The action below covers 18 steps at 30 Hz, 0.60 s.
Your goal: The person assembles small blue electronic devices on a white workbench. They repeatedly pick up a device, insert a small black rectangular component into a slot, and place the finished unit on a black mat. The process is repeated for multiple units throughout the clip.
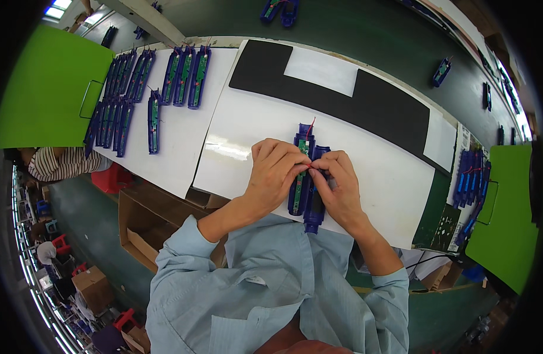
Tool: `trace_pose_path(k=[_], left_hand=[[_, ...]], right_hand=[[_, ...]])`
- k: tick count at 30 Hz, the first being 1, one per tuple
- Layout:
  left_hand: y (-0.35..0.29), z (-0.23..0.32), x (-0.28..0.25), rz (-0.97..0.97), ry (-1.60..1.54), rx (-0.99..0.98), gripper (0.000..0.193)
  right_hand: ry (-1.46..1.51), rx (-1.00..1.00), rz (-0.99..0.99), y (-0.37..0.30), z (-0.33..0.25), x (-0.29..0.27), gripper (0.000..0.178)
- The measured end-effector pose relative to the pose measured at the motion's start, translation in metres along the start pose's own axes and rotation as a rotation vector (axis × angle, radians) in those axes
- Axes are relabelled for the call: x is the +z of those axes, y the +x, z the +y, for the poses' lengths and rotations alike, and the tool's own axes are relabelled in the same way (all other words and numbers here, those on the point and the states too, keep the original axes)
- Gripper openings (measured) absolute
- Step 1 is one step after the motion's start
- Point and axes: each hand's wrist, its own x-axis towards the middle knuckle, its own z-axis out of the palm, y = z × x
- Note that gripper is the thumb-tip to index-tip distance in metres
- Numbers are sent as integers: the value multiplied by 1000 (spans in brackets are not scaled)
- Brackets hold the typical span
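Two long blue plastic housing halves lie side by side on the white work surface in front of me. The left half (295,199) has a narrow green circuit board in it, and a red wire sticks up from its far end. The right half (314,213) shows a dark inside. Above the pair, my left hand (275,172) and my right hand (341,186) meet with closed fingertips. Between them they pinch a thin red wire (310,166). The wire's ends are hidden by my fingers.
Several blue housings with circuit boards (181,76) lie in rows on the left. More blue housings (471,171) stand at the right. A black mat (336,91) lies behind my hands. Green panels (47,88) flank the bench, and a dark green belt (366,35) carries parts beyond it.
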Motion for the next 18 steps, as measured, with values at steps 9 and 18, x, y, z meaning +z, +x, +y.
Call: trace_pose_path(k=[9, 18], left_hand=[[-5, 7, 2, 2, -26, -104, 19], [-20, 33, 10, 89, 8, -275, 29]], right_hand=[[75, 98, 9, -1, -3, -1, 13], [-27, -44, -11, 7, -6, -15, 13]])
